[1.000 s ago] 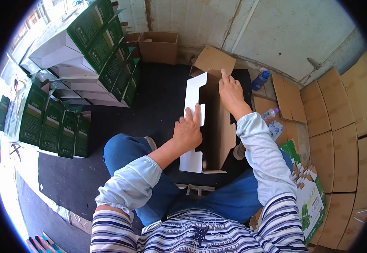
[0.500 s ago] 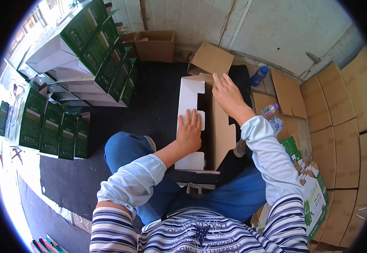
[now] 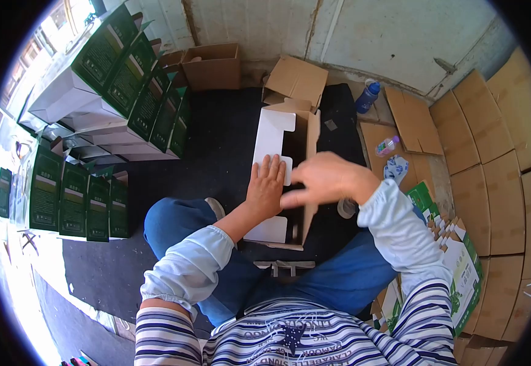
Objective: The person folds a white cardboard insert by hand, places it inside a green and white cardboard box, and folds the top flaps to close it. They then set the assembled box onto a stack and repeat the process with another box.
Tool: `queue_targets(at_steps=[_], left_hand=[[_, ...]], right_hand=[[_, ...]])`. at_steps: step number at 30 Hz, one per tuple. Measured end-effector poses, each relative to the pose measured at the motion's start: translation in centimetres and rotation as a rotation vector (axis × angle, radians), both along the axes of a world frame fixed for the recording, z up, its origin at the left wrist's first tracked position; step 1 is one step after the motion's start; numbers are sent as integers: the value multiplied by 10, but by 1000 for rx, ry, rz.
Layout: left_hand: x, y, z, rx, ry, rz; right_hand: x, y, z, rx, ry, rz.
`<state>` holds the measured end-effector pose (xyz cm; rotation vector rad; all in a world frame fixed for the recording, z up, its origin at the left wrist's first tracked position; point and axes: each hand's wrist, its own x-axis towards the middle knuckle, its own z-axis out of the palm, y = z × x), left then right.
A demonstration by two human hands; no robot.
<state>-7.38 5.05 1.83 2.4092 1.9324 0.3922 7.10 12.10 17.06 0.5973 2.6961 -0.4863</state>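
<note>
A long cardboard carton (image 3: 296, 105) lies between my legs with its top open and a dark gap along the middle. Its white side flap (image 3: 270, 129), cut with notched tabs, spreads to the left. My left hand (image 3: 265, 188) rests flat on that flap, fingers extended toward the far end. Above the carton's right side hovers my right hand (image 3: 331, 178), slightly smeared by motion, thumb and fingers apart and nothing between them. The brown right-hand wall stands nearly upright beneath it.
Green-and-white boxes (image 3: 104, 79) are stacked at the left, with more green boxes (image 3: 73, 198) in front. Brown cartons (image 3: 473, 165) form a wall at the right. A blue bottle (image 3: 367, 97) and flattened cardboard (image 3: 413, 125) lie near it. Folded printed cartons (image 3: 463, 280) sit beside my right arm.
My right hand has left the far end of the right flap and come nearer, over the carton's middle. That flap leaned outward before and now stands steeper. My left hand stays on the white flap.
</note>
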Motion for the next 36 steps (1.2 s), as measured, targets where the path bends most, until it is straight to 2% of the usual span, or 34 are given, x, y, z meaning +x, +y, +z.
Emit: queue_targets(at_steps=[1, 3, 4, 7, 12, 13, 15, 16, 19, 20, 23, 25, 26, 28, 30, 31, 32, 34, 36], left_hand=[[0, -1, -1, -13, 13, -2], [0, 1, -2, -29, 40, -3], [1, 2, -3, -19, 70, -6], [-2, 4, 0, -10, 4, -43], [-4, 5, 6, -70, 24, -35], [-3, 5, 7, -88, 37, -25], [-2, 6, 8, -112, -37, -49], [-2, 6, 8, -123, -73, -63], [-7, 15, 13, -254, -366, -104], [-8, 16, 14, -275, -491, -118], [0, 3, 28, -287, -254, -158], [7, -9, 29, -192, -60, -167], [9, -12, 29, -139, 36, -169], [11, -12, 25, -134, 84, -168], [13, -13, 24, -127, 110, -174], [13, -13, 23, -121, 114, -179], [14, -14, 23, -117, 118, -186], [16, -15, 21, -111, 107, -194], [15, -14, 20, -103, 102, -196]], right_hand=[[1, -14, 3, -84, -19, 52], [3, -38, 0, -24, -37, 185], [3, -44, 1, 22, -105, 153], [12, -44, -7, 180, -58, 132], [8, -62, 13, -68, -159, 247], [11, -64, 7, -105, -142, 206], [18, -60, -18, -170, -106, 128], [22, -54, -33, -89, -92, 103], [32, -32, -61, 99, 37, -86], [35, -28, -70, 141, 9, -93], [37, -24, -85, 228, -33, -102], [35, -25, -88, 244, -1, -100], [34, -20, -85, 167, -5, -135], [29, -4, -70, 19, -11, -208], [31, 30, -90, 112, 245, -296], [28, 40, -87, 238, 356, -444], [22, 50, -84, 530, 541, -490], [9, 70, -59, 480, 432, -782], [7, 96, -67, 473, 419, -778]])
